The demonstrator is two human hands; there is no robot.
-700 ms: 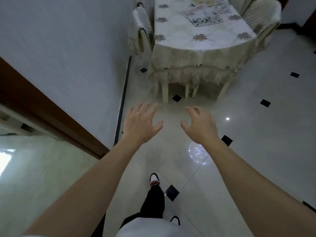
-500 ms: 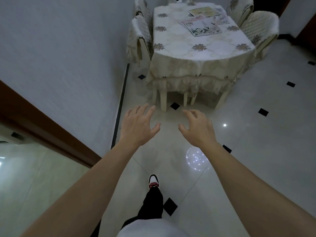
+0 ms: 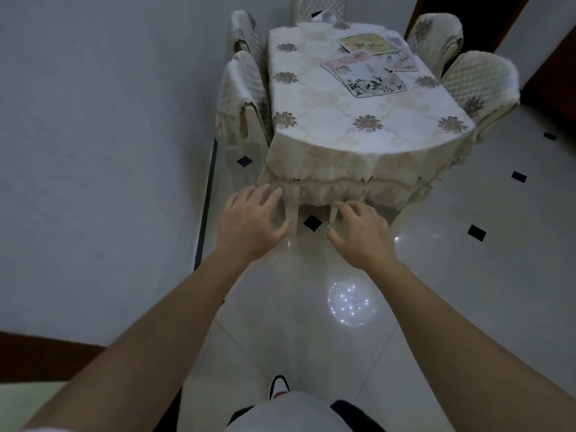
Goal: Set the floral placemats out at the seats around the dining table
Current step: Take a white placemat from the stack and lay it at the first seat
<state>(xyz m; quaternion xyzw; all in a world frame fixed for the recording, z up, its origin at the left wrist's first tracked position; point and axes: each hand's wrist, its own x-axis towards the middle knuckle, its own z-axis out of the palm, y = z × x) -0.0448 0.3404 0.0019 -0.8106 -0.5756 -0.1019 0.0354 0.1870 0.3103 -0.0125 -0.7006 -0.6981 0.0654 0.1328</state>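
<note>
The pale tiled floor point(image 3: 467, 275) runs along the grey wall point(image 3: 109, 120) to the cloth-covered table point(image 3: 343, 120). The table now fills more of the view and sits lower in it than a moment ago, so the person has walked closer, though floor still lies between their feet and it. Quilted chairs point(image 3: 240, 88) stand tucked in on both long sides, with one at the far end. The floral placemats point(image 3: 371, 76) lie in one loose, overlapping heap on the far right part of the table, none yet at a seat, so the laying-out has probably not begun and this is only the approach. The left hand point(image 3: 249, 226) and right hand point(image 3: 361, 235) are held out ahead, palms down and side by side. Their fingers are loosely spread and slightly bent, gripping and touching nothing. They show against the fringed hem of the cloth but appear to be short of it, well apart from the mats.
</note>
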